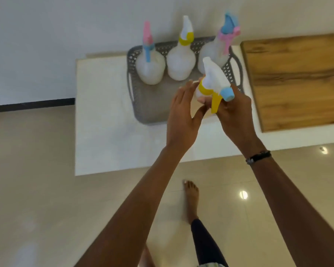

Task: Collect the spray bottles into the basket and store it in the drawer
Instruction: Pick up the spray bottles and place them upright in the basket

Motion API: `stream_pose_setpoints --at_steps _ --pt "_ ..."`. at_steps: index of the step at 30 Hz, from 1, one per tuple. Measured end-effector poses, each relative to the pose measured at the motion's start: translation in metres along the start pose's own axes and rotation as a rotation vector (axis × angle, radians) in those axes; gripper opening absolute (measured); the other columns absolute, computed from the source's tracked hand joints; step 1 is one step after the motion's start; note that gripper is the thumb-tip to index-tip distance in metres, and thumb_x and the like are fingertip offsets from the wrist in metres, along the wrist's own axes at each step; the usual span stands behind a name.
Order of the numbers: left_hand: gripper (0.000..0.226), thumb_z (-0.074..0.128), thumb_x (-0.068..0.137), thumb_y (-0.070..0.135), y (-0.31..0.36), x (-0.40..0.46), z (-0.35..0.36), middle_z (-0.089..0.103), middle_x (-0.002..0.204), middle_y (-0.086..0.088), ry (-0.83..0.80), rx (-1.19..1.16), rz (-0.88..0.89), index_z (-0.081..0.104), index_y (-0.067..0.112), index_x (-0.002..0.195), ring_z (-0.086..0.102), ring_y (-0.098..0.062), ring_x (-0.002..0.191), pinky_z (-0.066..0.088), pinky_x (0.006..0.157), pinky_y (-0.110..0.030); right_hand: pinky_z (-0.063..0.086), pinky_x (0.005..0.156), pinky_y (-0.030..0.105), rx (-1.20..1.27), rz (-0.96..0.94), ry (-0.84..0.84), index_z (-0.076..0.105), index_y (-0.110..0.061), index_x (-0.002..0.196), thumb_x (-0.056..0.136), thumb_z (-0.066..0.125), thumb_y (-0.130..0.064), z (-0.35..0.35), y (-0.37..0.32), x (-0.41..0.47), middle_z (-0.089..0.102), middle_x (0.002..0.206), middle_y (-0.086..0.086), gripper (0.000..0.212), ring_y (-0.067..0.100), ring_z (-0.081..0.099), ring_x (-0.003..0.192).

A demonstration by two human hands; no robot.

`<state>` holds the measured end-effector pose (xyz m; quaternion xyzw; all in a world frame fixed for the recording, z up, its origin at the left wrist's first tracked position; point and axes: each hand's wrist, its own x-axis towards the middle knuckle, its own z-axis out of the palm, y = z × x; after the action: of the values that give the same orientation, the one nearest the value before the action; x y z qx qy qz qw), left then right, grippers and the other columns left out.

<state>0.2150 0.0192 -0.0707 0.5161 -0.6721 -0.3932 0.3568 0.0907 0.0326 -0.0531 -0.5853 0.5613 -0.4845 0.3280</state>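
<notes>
A grey perforated basket (pixel 150 105) sits on a white countertop (pixel 104 122). Three translucent spray bottles stand along its far side: one with a pink and blue head (pixel 149 68), one with a white and yellow head (pixel 181 60), one with a blue and pink head (pixel 214 53). A fourth bottle (pixel 213 79), with a white head, yellow trigger and blue nozzle, hangs over the basket's near right part. My right hand (pixel 233 112) grips it at the neck. My left hand (pixel 181 116) cups the bottle's body, fingers spread against it.
A wooden board (pixel 297 79) lies on the counter to the right of the basket. A white wall runs behind. Beige floor tiles (pixel 46 189) lie below, with my bare foot (pixel 191 199) near the counter's front edge.
</notes>
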Motion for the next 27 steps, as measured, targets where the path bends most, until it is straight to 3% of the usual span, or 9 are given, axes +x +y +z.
stream_pose_setpoints --at_steps 3,7,9,12,14,17,19,23,27 --pt "0.06 0.065 0.085 0.014 -0.001 0.032 0.041 0.046 0.143 -0.013 -0.048 0.005 -0.027 0.039 0.004 0.138 0.041 -0.027 0.134 0.035 0.111 -0.044 0.048 0.079 0.005 -0.002 0.048 0.018 0.062 0.007 0.112 0.085 0.067 -0.015 -0.032 0.035 0.025 0.066 0.096 -0.037 0.035 -0.013 0.063 0.095" --pt "0.055 0.062 0.089 0.016 -0.018 0.058 0.079 0.049 0.141 -0.014 -0.027 -0.048 -0.138 0.04 0.004 0.138 0.046 -0.027 0.13 0.039 0.108 -0.042 0.056 0.089 0.038 0.064 0.146 0.007 0.061 -0.016 0.111 0.08 0.067 -0.045 -0.048 0.064 0.046 0.071 0.09 -0.022 0.042 0.022 0.069 0.099" --pt "0.053 0.061 0.09 0.015 -0.027 0.064 0.09 0.048 0.142 -0.013 0.0 -0.064 -0.201 0.042 0.005 0.138 0.046 -0.025 0.131 0.038 0.109 -0.035 0.055 0.091 0.048 0.047 0.155 0.021 0.059 -0.011 0.115 0.083 0.068 -0.033 -0.05 0.078 0.051 0.07 0.09 -0.02 0.04 0.028 0.069 0.099" --pt "0.054 0.061 0.089 0.016 -0.034 0.069 0.101 0.048 0.143 -0.007 0.033 -0.071 -0.273 0.042 0.01 0.139 0.045 -0.02 0.13 0.036 0.102 -0.015 0.056 0.092 0.047 0.016 0.202 0.046 0.056 0.007 0.121 0.086 0.066 -0.013 -0.052 0.091 0.058 0.068 0.1 -0.006 0.041 0.025 0.069 0.102" --pt "0.055 0.062 0.088 0.017 -0.036 0.07 0.104 0.049 0.142 -0.004 0.061 -0.087 -0.298 0.042 0.013 0.139 0.047 -0.017 0.128 0.037 0.096 -0.007 0.054 0.094 0.048 0.007 0.227 0.038 0.055 0.002 0.124 0.086 0.068 -0.012 -0.054 0.094 0.062 0.066 0.108 0.005 0.043 0.028 0.067 0.107" --pt "0.055 0.064 0.087 0.019 -0.038 0.068 0.104 0.051 0.141 -0.004 0.068 -0.157 -0.344 0.043 0.016 0.138 0.049 -0.018 0.128 0.047 0.104 -0.034 0.054 0.095 0.049 0.007 0.229 -0.016 0.054 -0.01 0.122 0.085 0.068 -0.019 -0.056 0.093 0.066 0.066 0.11 0.002 0.04 0.027 0.066 0.108" --pt "0.055 0.065 0.087 0.019 -0.039 0.066 0.104 0.051 0.14 -0.004 0.076 -0.183 -0.354 0.043 0.016 0.138 0.05 -0.019 0.128 0.048 0.102 -0.045 0.054 0.095 0.042 -0.021 0.225 -0.046 0.053 -0.009 0.127 0.087 0.068 -0.016 -0.057 0.094 0.067 0.066 0.113 0.004 0.043 0.023 0.067 0.107" --pt "0.054 0.062 0.089 0.022 -0.04 0.063 0.104 0.05 0.142 -0.001 0.083 -0.147 -0.339 0.042 0.019 0.139 0.05 -0.018 0.128 0.049 0.099 -0.046 0.052 0.092 0.016 -0.131 0.194 -0.047 0.053 -0.001 0.13 0.087 0.069 -0.013 -0.057 0.094 0.068 0.068 0.118 0.01 0.047 0.016 0.066 0.106" --pt "0.055 0.064 0.088 0.023 -0.038 0.063 0.102 0.051 0.141 -0.003 0.08 -0.116 -0.344 0.043 0.018 0.138 0.053 -0.022 0.126 0.051 0.097 -0.047 0.053 0.093 0.022 -0.12 0.187 -0.038 0.052 0.001 0.13 0.087 0.069 -0.012 -0.057 0.091 0.066 0.067 0.117 0.01 0.048 0.018 0.066 0.106"
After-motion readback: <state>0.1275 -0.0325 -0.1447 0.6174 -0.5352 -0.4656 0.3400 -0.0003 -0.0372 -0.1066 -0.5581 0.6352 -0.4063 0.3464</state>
